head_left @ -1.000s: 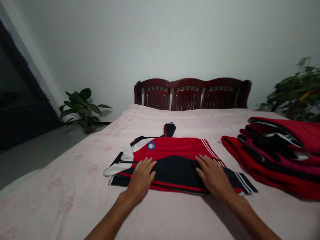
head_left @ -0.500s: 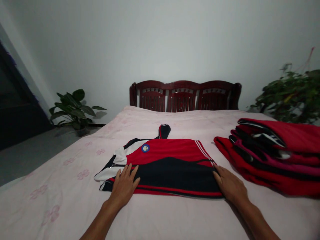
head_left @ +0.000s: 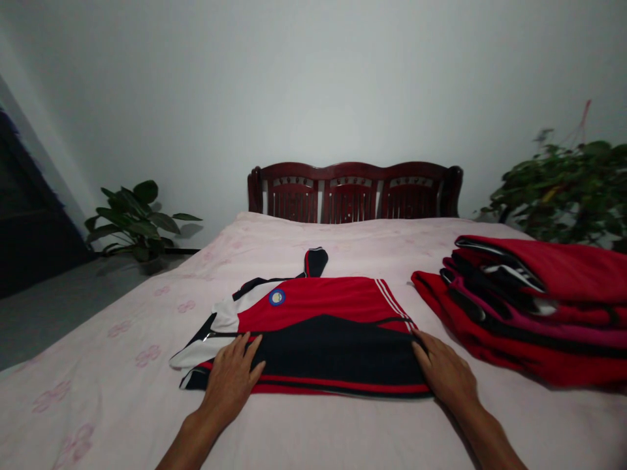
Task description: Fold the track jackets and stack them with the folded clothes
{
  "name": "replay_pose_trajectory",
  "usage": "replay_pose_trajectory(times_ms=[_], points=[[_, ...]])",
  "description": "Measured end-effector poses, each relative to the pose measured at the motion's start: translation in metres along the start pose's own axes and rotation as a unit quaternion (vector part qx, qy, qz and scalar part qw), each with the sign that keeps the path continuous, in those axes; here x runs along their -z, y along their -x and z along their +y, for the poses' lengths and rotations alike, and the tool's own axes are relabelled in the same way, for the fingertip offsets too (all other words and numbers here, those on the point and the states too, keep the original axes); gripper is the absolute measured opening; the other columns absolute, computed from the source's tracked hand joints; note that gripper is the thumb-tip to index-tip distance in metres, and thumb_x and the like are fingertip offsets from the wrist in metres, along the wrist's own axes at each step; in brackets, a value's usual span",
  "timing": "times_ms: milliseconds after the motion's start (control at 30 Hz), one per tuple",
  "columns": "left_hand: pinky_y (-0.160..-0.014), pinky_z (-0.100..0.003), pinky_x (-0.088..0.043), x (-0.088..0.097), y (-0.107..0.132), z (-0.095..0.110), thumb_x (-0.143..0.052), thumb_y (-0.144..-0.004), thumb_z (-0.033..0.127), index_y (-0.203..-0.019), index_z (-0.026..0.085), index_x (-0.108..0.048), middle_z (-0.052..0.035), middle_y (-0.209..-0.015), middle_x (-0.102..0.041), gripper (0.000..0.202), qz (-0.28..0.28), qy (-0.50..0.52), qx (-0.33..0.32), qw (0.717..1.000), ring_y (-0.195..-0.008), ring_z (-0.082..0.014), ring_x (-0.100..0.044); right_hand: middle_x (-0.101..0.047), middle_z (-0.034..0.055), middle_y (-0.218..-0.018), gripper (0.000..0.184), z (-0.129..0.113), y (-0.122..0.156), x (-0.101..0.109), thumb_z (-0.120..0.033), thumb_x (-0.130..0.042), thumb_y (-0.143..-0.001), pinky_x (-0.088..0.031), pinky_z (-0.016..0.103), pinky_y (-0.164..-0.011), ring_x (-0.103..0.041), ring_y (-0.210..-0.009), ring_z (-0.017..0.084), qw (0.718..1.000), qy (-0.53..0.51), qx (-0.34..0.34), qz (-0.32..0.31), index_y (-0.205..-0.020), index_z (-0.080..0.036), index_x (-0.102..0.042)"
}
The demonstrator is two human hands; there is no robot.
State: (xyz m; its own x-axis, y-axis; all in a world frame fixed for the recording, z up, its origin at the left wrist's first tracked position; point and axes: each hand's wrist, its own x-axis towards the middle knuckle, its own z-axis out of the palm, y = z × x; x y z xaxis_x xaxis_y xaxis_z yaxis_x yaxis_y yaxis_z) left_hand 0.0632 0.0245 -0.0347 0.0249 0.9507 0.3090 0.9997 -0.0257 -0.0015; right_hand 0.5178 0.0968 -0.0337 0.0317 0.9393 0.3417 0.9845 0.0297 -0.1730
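A red, black and white track jacket (head_left: 318,346) lies folded flat on the bed, with a round blue badge (head_left: 277,297) on its red part. A dark tab of the garment (head_left: 316,262) sticks out past its far edge. My left hand (head_left: 230,378) rests on the jacket's near edge, palm down with fingers spread. My right hand (head_left: 443,372) lies flat at the near right corner, its fingers on the black panel. Neither hand grips the cloth. To the right, a stack of folded red and black garments (head_left: 529,307) stands beyond my right hand.
A pale pink floral bedsheet (head_left: 112,346) covers the bed, and a dark red wooden headboard (head_left: 355,192) stands at the far end. Potted leafy plants (head_left: 137,222) (head_left: 558,189) stand on either side, and grey floor shows at the left.
Both hands have slid from the jacket's middle to its near edge, and the right sleeve no longer sticks out at the lower right. The view has tilted slightly.
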Motion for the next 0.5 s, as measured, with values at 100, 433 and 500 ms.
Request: replay_pose_trajectory(times_ms=[100,433,500], points=[[-0.098,-0.041,-0.044,0.01,-0.005,-0.004,-0.043,-0.097,0.04,-0.138,0.023,-0.055,-0.0119,-0.128,-0.064,0.046,-0.001,0.014,0.02,1.0,-0.114,-0.0276,-0.06,-0.066,0.0117,-0.129,0.049,-0.002,0.002,-0.002,-0.039,-0.033,-0.096,-0.047,0.048,-0.1,-0.063,-0.115,0.028,0.999,0.03,0.012,0.032,-0.13,-0.018,-0.059],[-0.071,-0.032,-0.044,0.026,-0.007,-0.031,-0.043,-0.094,0.044,-0.103,0.028,-0.063,-0.0053,-0.095,-0.075,0.028,-0.152,0.145,0.118,0.971,-0.092,-0.027,-0.071,-0.067,0.0059,-0.128,0.042,-0.008,0.006,0.002,-0.039,-0.04,-0.093,-0.047,0.047,-0.101,-0.061,-0.119,0.027,0.989,0.008,0.147,0.032,-0.124,-0.028,-0.066],[-0.067,-0.031,-0.042,0.027,-0.002,-0.037,-0.046,-0.091,0.045,-0.103,0.028,-0.063,-0.005,-0.095,-0.075,0.027,-0.159,0.143,0.134,0.968,-0.09,-0.0277,-0.071,-0.07,0.0064,-0.122,0.041,-0.004,0.002,0.008,-0.039,-0.04,-0.092,-0.05,0.045,-0.097,-0.064,-0.113,0.027,0.992,-0.005,0.125,-0.005,-0.117,-0.028,-0.071]])
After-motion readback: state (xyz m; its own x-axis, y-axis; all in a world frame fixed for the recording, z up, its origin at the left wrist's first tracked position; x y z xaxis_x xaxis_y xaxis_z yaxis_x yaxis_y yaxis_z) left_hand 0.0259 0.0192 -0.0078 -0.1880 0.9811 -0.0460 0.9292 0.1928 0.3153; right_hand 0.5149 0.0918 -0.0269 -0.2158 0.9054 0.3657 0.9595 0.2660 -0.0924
